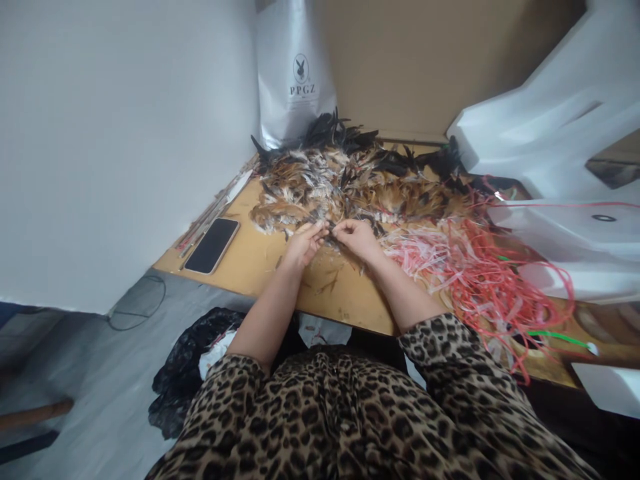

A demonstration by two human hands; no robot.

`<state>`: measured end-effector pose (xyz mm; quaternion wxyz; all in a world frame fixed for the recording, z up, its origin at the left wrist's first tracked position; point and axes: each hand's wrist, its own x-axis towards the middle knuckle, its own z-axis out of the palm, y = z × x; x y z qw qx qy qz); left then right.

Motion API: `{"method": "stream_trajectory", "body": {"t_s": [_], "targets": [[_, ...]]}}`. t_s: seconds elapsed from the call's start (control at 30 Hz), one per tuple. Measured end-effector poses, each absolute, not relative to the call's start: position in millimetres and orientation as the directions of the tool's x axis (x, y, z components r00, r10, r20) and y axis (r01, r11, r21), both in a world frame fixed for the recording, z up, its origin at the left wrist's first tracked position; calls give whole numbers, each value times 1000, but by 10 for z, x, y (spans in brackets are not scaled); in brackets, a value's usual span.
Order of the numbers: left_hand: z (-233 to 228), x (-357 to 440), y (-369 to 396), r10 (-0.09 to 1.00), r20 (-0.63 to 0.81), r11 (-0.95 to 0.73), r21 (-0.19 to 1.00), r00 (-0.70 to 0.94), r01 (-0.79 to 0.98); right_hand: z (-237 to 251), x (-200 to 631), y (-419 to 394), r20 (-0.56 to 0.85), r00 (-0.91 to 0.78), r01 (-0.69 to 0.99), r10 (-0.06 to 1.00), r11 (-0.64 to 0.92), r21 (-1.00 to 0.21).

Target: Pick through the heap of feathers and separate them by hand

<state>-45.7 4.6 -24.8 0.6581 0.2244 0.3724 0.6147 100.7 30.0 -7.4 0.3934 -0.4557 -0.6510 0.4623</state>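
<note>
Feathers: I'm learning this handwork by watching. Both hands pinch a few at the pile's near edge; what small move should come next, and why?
Probably draw the pinched feathers toward the table's near edge, clear of the pile. The left hand and right hand meet on them right at the pile's rim, where loose ones could tangle in.

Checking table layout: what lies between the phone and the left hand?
Head view: bare tabletop with a few stray feather bits lies between phone and left hand.
</note>
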Motion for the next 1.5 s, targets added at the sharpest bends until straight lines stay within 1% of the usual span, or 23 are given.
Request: {"method": "stream_trajectory", "body": {"t_s": [0.1, 0.3, 0.4, 0.5, 0.63, 0.77, 0.83, 0.9, 0.97, 1.0, 1.03, 1.1, 1.17, 1.2, 1.33, 1.5], "targets": [[-246, -476, 52, 978, -200, 120, 754, -52, -645, -66, 1039, 324, 116, -275, 243, 954, 186, -952], [-263, -438, 37, 984, -169, 100, 780, -55, -618, 18, 996, 252, 62, -321, 165, 945, 121, -979], [-252, -399, 15, 986, -158, 96, 814, -59, -572, -26, 946, 238, 69, -352, 137, 934, 125, -983], [-238, -384, 3, 989, -142, 93, 821, -45, -563, -115, 931, 267, 88, -344, 124, 935, 138, -983], [-233, -416, 16, 989, -143, 89, 784, -40, -614, -164, 965, 304, 93, -365, 185, 926, 170, -968], [-223, -470, 44, 979, -182, 76, 748, -94, -659, -100, 1043, 314, 87, -417, 279, 905, 218, -935], [-217, -489, 55, 975, -188, 61, 735, -116, -676, -43, 1119, 327, 69, -470, 292, 880, 229, -928], [-216, -499, 60, 974, -194, 63, 732, -118, -679, 21, 1222, 350, 17, -568, 312, 823, 234, -921], [-220, -497, 60, 974, -204, 86, 744, -103, -662, 83, 1324, 379, -67, -673, 356, 737, 243, -902], [-224, -493, 58, 974, -206, 100, 757, -91, -646, 109, 1363, 392, -77, -673, 370, 736, 245, -896], [-227, -485, 53, 976, -207, 116, 773, -74, -624, 132, 1387, 400, -66, -648, 374, 759, 241, -895], [-232, -462, 36, 981, -195, 146, 814, -28, -562, 159, 1386, 401, 7, -526, 343, 851, 220, -913], [-228, -432, 11, 985, -169, 163, 858, 31, -488, 166, 1329, 378, 61, -404, 274, 913, 184, -944], [-223, -416, -4, 986, -156, 167, 878, 62, -449, 162, 1289, 360, 66, -365, 234, 929, 160, -959], [-194, -362, -53, 982, -133, 173, 923, 136, -343, 132, 1147, 275, 30, -311, 85, 950, 59, -995], [-186, -344, -65, 978, -148, 189, 925, 144, -329, 98, 1095, 251, -2, -281, -21, 960, -8, -1000]]}}
